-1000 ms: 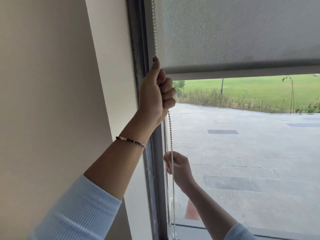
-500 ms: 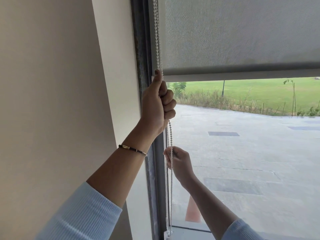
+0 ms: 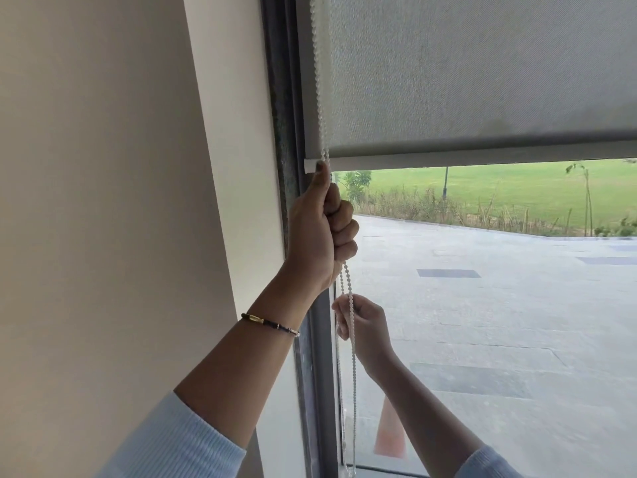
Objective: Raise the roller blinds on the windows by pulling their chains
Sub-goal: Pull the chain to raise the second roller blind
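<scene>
A grey roller blind (image 3: 475, 74) covers the upper part of the window, and its bottom bar (image 3: 482, 158) hangs about a third of the way down the view. A white bead chain (image 3: 319, 81) runs down the blind's left edge. My left hand (image 3: 319, 232) is fisted around the chain just under the bottom bar, thumb pointing up. Below it my right hand (image 3: 367, 326) pinches the chain's two hanging strands, which drop on to the sill.
A dark window frame (image 3: 286, 115) stands left of the chain, with a beige wall (image 3: 103, 201) beside it. Through the glass I see a paved yard, an orange cone (image 3: 389, 432) and a lawn.
My left hand has come down the chain from above the bottom bar to just below it. My right hand has risen slightly. The blind's bottom bar looks much the same.
</scene>
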{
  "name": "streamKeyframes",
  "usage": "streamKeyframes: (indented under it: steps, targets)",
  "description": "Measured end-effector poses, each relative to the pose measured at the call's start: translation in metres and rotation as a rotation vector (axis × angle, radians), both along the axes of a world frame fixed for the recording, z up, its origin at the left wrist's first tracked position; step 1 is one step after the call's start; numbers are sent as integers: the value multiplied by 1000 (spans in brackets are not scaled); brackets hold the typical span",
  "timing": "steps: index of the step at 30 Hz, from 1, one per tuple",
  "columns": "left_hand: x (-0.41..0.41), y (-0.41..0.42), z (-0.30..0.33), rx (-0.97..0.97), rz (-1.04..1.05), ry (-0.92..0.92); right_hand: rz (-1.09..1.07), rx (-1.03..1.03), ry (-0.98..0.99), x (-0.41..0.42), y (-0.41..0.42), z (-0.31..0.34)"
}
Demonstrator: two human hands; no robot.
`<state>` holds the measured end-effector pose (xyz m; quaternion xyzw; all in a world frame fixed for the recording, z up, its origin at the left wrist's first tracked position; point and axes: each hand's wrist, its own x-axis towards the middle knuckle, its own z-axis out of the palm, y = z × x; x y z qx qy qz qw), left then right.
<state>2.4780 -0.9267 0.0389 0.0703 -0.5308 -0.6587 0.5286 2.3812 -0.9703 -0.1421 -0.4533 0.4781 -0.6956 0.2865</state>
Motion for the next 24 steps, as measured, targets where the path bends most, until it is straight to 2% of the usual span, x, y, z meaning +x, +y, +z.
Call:
streamKeyframes:
  steps: [13, 24]
  targets:
    - [3, -13, 6, -4, -9, -25, 16, 13, 105, 7, 3, -10]
    - [0, -11, 12, -2, -6, -20, 4, -11, 51, -6, 0, -12]
